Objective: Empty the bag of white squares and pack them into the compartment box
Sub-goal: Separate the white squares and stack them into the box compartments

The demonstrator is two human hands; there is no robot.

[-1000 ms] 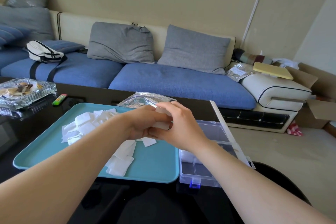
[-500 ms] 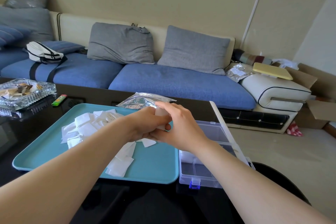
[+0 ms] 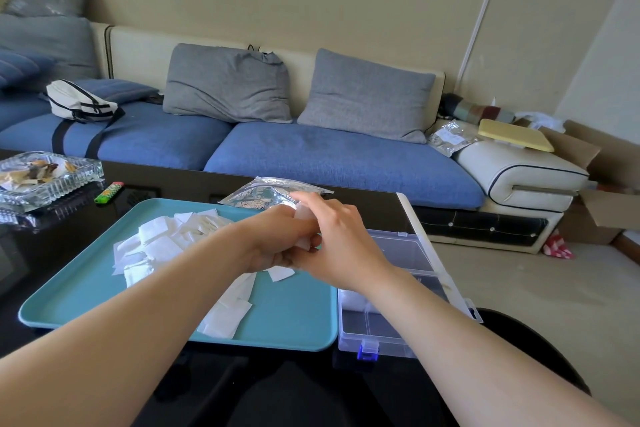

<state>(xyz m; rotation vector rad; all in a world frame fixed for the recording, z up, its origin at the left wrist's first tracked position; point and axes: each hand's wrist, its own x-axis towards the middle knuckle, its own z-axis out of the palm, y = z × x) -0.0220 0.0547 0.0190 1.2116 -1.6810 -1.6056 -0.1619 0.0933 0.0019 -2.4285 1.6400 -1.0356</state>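
Still, left hand (image 3: 272,241), right hand (image 3: 341,246), gripping squares (image 3: 302,213)

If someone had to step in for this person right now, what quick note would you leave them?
Left hand and right hand together pinch a small stack of squares above the tray.
The bag lies behind the tray; loose squares are piled on the tray.
The box stands open at its right, something white in one compartment.
Left: pack the held stack and the pile.

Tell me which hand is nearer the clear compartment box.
Right. The right hand hovers beside the compartment box; the left hand is farther left, over the tray. Both hold white squares.
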